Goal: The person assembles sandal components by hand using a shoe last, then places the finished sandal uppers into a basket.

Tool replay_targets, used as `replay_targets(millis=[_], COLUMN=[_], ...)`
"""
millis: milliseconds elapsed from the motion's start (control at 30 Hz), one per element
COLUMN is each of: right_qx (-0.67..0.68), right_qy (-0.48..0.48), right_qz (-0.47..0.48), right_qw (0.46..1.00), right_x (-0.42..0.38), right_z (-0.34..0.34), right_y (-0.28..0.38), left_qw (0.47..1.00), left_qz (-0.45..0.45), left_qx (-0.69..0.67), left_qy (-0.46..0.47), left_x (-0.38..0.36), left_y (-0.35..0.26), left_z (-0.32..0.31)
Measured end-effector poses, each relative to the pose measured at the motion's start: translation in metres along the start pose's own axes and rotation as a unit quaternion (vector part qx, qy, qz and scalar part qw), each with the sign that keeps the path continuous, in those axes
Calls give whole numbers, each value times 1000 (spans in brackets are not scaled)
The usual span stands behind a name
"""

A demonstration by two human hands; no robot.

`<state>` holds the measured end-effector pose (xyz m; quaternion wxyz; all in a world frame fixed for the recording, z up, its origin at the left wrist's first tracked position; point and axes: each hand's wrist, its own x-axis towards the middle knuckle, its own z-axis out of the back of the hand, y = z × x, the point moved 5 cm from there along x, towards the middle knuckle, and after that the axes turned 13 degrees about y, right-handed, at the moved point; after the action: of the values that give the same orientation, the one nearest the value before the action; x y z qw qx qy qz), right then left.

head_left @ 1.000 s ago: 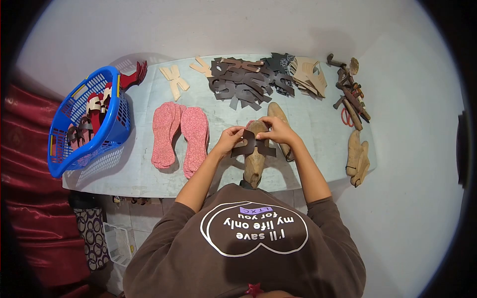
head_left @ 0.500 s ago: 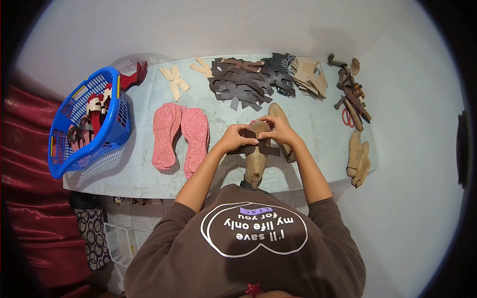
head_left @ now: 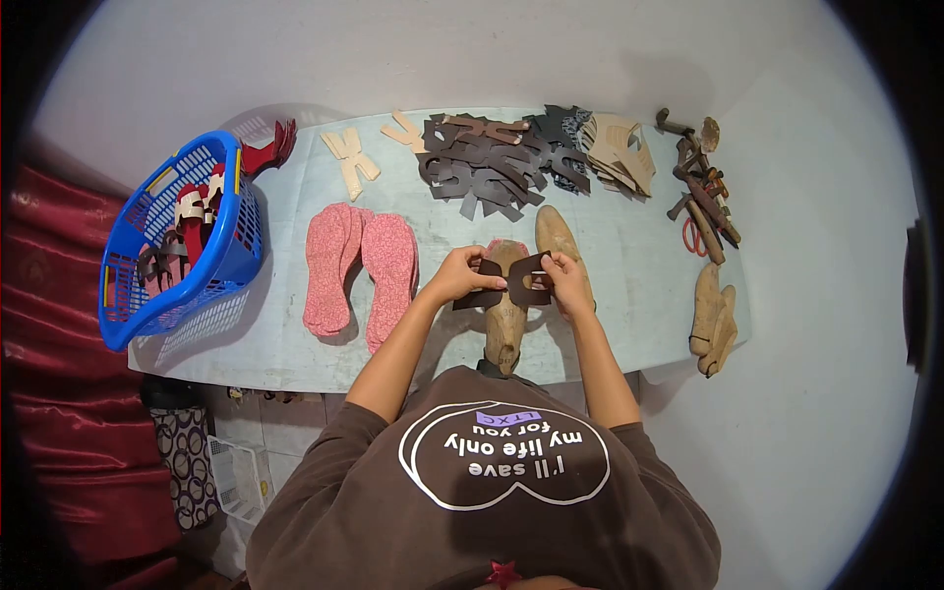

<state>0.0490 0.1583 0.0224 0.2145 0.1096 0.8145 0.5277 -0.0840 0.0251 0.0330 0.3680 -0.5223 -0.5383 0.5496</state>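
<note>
A wooden shoe last [head_left: 506, 320] stands in front of me at the table's near edge. Across its top lies a dark brown cut-out strap piece [head_left: 515, 280]. My left hand [head_left: 459, 275] pinches the strap's left end, and my right hand [head_left: 567, 282] grips its right end. Both hands hold the strap spread over the last. A second wooden last [head_left: 557, 236] lies just behind my right hand.
Pink insoles [head_left: 359, 267] lie to the left. A blue basket [head_left: 231, 258] with sandals stands at the far left. Piles of dark [head_left: 487, 167] and tan [head_left: 618, 153] cut-outs fill the back. Tools [head_left: 703, 192] and two more lasts [head_left: 712, 320] sit at the right edge.
My right hand has moved down and to the right, off the top of the last, pulling the strap's right end outward. The second last behind it now shows.
</note>
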Motion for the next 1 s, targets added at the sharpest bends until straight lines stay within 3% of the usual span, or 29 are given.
replay_targets(millis=[400,567,767,933,1000], right_qx=[-5,35,-10,-104,-146], right_qy=[-17,90,167,91,79], right_qz=[-43,-151,-199,-188,-182], right_qw=[999,984,966,972,969], right_x=[6,11,19,25,24], right_z=[1,-7,-11,-10,-14], right_y=[-7,-9,-5,-4,-2], left_qw=[1000,999,997,994,995], left_qz=[-12,-4,14,-30,-6], left_qx=[1,21,68,96,91], left_qy=[13,25,33,29,30], left_x=[-4,-2,-2,0,0], left_y=[-8,-6,-12,-17,-15], left_z=[-5,-4,-2,1,1])
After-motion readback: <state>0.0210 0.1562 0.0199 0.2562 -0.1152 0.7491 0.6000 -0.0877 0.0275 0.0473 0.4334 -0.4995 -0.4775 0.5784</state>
